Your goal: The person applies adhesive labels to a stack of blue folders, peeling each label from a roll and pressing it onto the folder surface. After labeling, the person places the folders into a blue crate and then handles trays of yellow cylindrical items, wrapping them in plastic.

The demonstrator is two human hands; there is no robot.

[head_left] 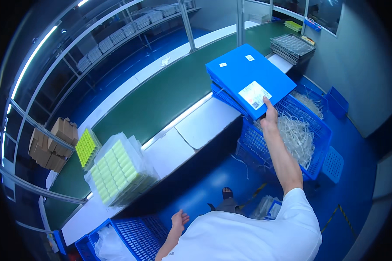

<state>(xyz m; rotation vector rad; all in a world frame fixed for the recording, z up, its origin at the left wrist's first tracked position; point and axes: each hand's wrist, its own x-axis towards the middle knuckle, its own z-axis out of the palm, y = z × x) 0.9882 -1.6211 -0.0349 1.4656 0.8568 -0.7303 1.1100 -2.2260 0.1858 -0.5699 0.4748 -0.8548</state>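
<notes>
My right hand (269,115) reaches out to a large flat blue box (248,71) with white labels on its top. The thumb lies on top by the biggest label, and the fingers go under the near edge, out of sight. Beneath it, more blue flat pieces (231,102) are stacked unevenly on the white ledge of the counter. My left hand (179,218) hangs low beside my body, its fingers apart and nothing in them. Near it stands a blue basket (146,235) with clear plastic bags inside.
A pile of trays with pale green items (115,169) sits on the ledge beside the green conveyor belt (148,102). Right of the blue box, a blue basket (320,130) holds tangled translucent strips (298,137). A blue stool (334,164) and stacked trays (293,48) stand farther right.
</notes>
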